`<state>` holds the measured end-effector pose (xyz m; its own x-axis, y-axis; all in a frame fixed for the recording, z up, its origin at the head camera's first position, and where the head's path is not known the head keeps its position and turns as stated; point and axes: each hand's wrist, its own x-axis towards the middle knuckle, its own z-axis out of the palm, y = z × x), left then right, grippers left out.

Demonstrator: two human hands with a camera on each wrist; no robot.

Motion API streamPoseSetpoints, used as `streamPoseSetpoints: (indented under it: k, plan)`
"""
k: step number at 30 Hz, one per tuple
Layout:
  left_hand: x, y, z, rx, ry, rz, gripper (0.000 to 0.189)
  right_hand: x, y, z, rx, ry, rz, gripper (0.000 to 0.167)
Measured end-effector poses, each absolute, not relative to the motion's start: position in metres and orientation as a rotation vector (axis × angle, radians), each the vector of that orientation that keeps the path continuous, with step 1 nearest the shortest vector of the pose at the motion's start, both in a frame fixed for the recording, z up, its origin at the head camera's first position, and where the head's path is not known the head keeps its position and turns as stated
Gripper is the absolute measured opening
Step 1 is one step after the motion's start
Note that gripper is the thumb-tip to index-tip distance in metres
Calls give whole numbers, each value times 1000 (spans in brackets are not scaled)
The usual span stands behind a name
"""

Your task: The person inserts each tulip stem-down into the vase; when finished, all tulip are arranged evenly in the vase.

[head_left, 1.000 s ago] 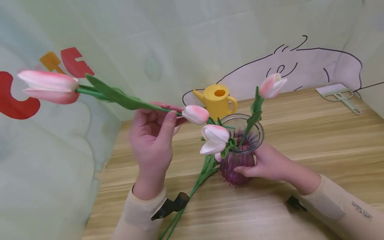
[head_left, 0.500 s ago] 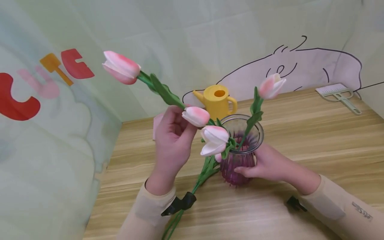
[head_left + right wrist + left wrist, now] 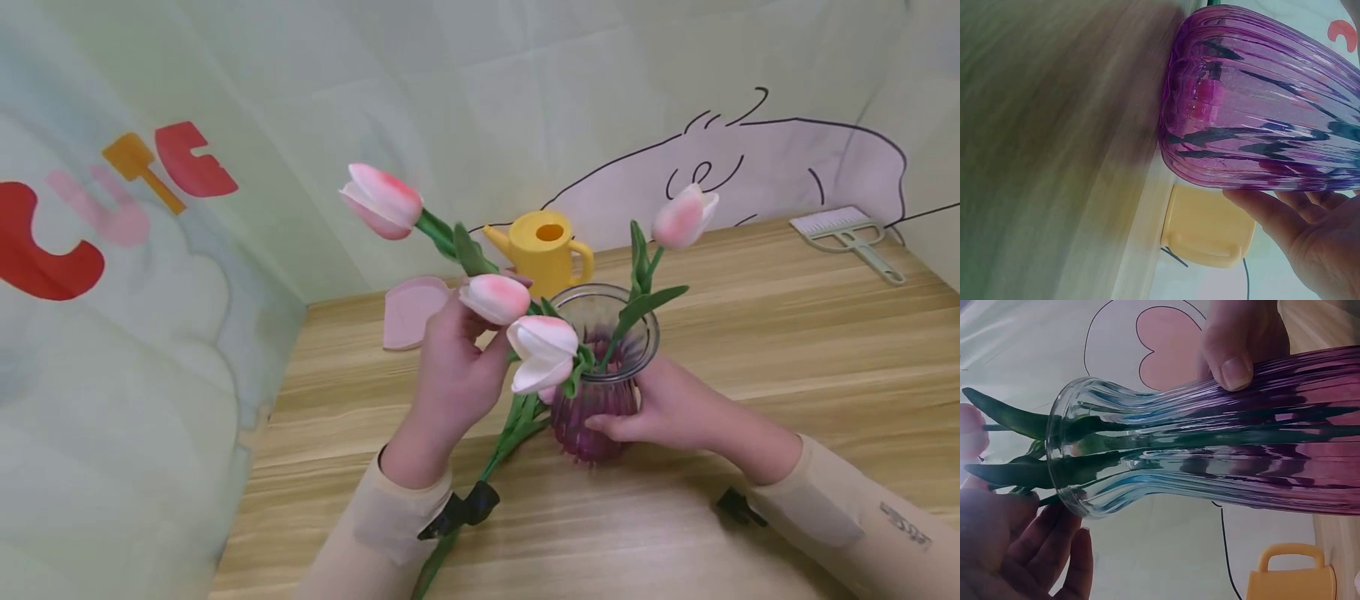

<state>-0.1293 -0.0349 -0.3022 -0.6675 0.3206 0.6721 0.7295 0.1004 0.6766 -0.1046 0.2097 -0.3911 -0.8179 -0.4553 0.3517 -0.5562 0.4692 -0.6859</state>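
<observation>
Here, tulip (image 3: 392,204) in left grip (image 3: 463,367); vase (image 3: 581,421), right grip (image 3: 678,408)

on the pale backdrop (image 3: 112,375) at the left of the head view, big letters spell the word "cute", running from a red c (image 3: 33,275) through a faint pink u (image 3: 122,227) and an orange t (image 3: 141,167) to a red e (image 3: 177,158). the person's beige right sleeve (image 3: 862,542) bears small dark print (image 3: 905,525), too blurred to read. in the right wrist view, a red curved shape (image 3: 1342,30) cannot be told for sure as a letter.
</observation>
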Motion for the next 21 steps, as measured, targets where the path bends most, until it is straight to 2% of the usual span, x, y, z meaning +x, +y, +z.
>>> streamPoseSetpoints:
  k: [6, 12, 18, 21]
  plan:
    - [-130, -27, -307, -1067, -1966, -1592, 28, -105, 211, -392, 886, -2559, 1299, 84]
    - [-131, -20, -311, -1120, -1913, -1595, 29, -104, 210, -392, 880, -2566, 1302, 85]
    - [-132, -16, -312, -1178, -1916, -1554, 11, -104, 211, -392, 880, -2572, 1302, 85]
    - [-134, -16, -312, -1179, -1908, -1568, 32, -104, 211, -391, 886, -2570, 1305, 85]
